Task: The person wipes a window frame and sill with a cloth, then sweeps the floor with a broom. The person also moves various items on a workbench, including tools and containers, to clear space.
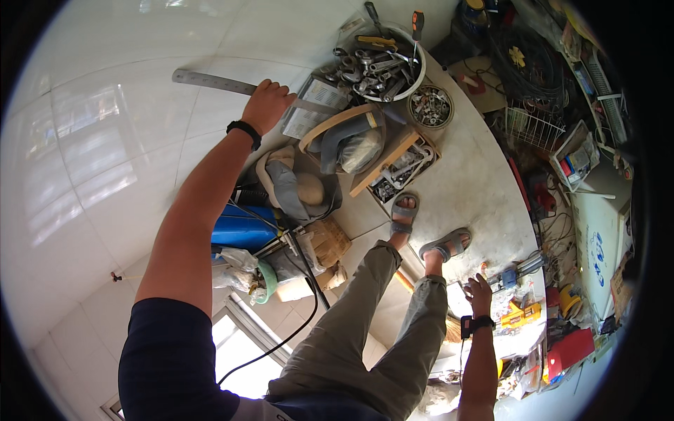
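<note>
My left hand point(268, 105) is closed around a long steel ruler point(216, 82), held across the white tiled wall. One rounded end sticks out to the left; the other reaches past my hand over a white box point(315, 105) with printed writing. A bucket point(419, 81) packed with wrenches, pliers and a screwdriver point(417, 26) with an orange and black handle stands just beyond. Low on the right, my right hand point(479, 296) hangs with fingers apart and nothing visible in it. Nearest to it are a blue and grey tool point(508, 277) and a yellow tool point(520, 314).
A can of small hardware point(430, 107) and a wooden box of metal parts point(387, 160) stand near the bucket. A blue cylinder point(245, 226), a cardboard box point(326, 242) and a black cable point(295, 337) lie on the left. Clutter with a wire basket point(533, 123) fills the right side.
</note>
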`<action>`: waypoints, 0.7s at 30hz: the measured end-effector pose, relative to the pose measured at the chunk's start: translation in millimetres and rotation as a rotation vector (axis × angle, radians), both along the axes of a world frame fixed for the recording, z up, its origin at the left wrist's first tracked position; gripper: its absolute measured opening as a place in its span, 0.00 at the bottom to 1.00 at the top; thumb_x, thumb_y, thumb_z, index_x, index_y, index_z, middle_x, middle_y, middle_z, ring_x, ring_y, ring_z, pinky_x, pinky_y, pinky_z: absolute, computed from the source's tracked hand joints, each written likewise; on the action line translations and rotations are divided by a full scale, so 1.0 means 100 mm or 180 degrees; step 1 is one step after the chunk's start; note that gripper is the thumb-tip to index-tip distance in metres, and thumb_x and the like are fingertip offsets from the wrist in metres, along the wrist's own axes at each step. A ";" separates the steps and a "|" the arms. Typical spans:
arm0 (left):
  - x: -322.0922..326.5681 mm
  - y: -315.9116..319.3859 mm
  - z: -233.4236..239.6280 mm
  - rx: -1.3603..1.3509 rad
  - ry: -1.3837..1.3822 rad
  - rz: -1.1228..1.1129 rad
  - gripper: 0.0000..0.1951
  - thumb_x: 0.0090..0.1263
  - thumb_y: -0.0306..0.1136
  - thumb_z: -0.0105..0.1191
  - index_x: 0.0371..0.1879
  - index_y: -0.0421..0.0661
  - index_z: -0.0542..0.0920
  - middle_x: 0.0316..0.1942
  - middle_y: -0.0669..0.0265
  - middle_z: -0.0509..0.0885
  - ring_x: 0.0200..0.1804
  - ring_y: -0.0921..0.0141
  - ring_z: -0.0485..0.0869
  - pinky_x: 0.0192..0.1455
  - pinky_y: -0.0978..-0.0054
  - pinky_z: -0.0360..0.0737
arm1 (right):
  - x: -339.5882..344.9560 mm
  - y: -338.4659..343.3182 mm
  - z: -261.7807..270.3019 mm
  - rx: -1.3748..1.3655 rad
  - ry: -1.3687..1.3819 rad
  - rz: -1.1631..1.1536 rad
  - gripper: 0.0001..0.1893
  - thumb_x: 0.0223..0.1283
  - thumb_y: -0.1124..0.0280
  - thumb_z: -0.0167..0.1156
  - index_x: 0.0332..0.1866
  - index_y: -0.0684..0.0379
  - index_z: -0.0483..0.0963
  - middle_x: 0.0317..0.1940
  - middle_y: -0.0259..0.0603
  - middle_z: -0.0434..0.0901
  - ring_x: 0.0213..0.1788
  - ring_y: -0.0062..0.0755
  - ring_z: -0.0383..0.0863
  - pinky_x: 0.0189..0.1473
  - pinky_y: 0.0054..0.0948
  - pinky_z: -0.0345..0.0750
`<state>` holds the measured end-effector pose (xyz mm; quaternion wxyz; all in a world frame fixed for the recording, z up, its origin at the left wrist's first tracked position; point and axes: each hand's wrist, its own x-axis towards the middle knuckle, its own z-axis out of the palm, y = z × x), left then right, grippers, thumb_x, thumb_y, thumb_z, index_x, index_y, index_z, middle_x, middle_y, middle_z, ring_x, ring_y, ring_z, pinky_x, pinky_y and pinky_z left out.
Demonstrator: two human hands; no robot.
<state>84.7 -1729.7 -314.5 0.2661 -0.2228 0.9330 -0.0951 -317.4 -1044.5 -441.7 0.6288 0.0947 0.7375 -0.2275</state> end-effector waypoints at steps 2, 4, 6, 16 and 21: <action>-0.07 -0.03 0.11 0.0018 -0.0207 0.0137 0.15 0.69 0.28 0.50 0.50 0.55 0.86 0.41 0.69 0.85 0.50 0.65 0.83 0.58 0.65 0.75 | 0.03 -0.05 0.00 -0.0061 -0.0023 -0.0046 0.29 0.73 0.65 0.54 0.76 0.62 0.64 0.55 0.40 0.84 0.46 0.28 0.86 0.39 0.27 0.81; -0.08 -0.06 0.25 0.0033 -0.0051 0.0370 0.17 0.68 0.25 0.50 0.52 0.52 0.86 0.40 0.66 0.86 0.47 0.64 0.84 0.54 0.63 0.77 | 0.07 -0.08 0.01 -0.0004 0.0018 0.0075 0.29 0.73 0.65 0.54 0.76 0.61 0.65 0.55 0.40 0.85 0.46 0.28 0.86 0.40 0.27 0.80; -0.03 -0.04 0.37 -0.0027 0.0341 0.0424 0.18 0.67 0.22 0.50 0.54 0.49 0.85 0.40 0.64 0.86 0.45 0.61 0.85 0.50 0.62 0.81 | 0.13 -0.09 0.00 0.0035 -0.0027 -0.0016 0.29 0.73 0.65 0.54 0.76 0.61 0.65 0.55 0.40 0.85 0.45 0.28 0.86 0.39 0.27 0.80; 0.41 0.12 0.28 0.0572 0.0501 0.0894 0.22 0.64 0.20 0.55 0.58 0.46 0.83 0.42 0.58 0.83 0.48 0.56 0.83 0.51 0.59 0.82 | 0.33 -0.20 -0.02 -0.0093 -0.0091 0.0140 0.28 0.74 0.67 0.54 0.75 0.63 0.65 0.55 0.41 0.85 0.48 0.31 0.87 0.43 0.33 0.82; 0.53 0.17 0.45 0.0361 0.0197 0.0856 0.21 0.64 0.21 0.55 0.57 0.46 0.83 0.41 0.61 0.83 0.47 0.57 0.83 0.50 0.59 0.82 | 0.36 -0.25 -0.03 -0.0020 -0.0118 0.0307 0.30 0.72 0.63 0.56 0.76 0.62 0.64 0.55 0.39 0.85 0.47 0.28 0.86 0.42 0.28 0.80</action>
